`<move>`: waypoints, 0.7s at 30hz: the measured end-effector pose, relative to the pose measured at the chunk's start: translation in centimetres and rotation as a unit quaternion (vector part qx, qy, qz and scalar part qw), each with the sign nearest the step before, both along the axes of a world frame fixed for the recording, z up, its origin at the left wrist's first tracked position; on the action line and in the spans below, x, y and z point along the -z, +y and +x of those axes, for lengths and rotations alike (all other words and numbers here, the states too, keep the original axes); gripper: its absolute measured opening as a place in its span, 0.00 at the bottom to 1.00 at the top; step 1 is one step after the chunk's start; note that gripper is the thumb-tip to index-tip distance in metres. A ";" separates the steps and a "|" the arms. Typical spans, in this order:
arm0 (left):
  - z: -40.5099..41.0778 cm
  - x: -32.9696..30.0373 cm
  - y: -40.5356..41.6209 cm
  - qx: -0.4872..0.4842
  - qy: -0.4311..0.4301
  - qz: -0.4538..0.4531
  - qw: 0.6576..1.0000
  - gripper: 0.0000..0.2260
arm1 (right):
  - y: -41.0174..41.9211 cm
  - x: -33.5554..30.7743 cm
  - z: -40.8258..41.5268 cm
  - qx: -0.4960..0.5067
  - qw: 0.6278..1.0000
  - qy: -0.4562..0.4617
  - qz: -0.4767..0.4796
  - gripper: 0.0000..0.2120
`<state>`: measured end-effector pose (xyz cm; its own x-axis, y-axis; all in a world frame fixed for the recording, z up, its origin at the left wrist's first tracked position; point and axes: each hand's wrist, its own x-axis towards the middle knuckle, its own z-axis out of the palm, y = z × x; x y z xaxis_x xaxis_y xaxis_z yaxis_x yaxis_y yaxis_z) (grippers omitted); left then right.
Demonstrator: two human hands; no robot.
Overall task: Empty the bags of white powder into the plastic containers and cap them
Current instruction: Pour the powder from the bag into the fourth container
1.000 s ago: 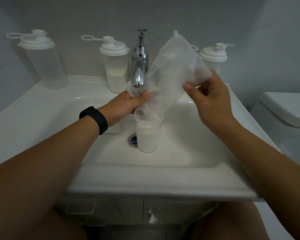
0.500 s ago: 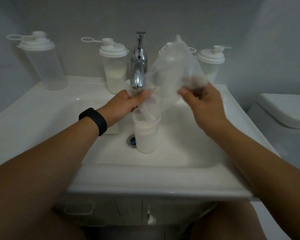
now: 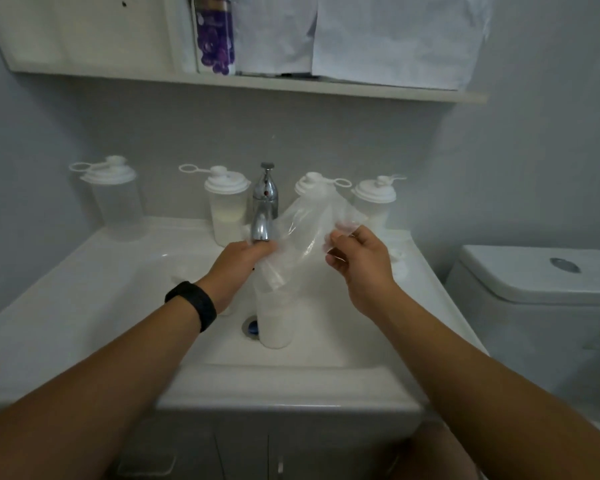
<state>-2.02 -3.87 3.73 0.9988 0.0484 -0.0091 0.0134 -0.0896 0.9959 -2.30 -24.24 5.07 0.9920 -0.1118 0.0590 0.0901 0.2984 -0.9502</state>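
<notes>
Left hand pinching limp clear plastic bag mouth over open powder-filled plastic container, right hand fingers curled gripping its upper side, chrome tap behind.

a white sink sits on a cabinet. a chrome tap stands at its rear centre. a drain lies in the basin. a white toilet stands right of the sink. a shelf above carries a purple bottle and white paper.
</notes>
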 end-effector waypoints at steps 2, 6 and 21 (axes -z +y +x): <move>-1.4 -0.3 -0.7 -0.033 0.019 -0.008 0.999 0.09 | -0.1 -0.2 -0.9 0.007 1.000 0.021 0.021 0.09; -4.7 -1.4 -2.6 -0.112 0.028 -0.033 0.993 0.06 | -0.3 -0.8 -3.2 0.017 0.996 0.065 0.065 0.08; -14.6 -4.0 -17.3 0.084 -0.111 0.056 0.989 0.17 | -14.5 0.5 -19.0 0.153 0.985 0.042 0.059 0.04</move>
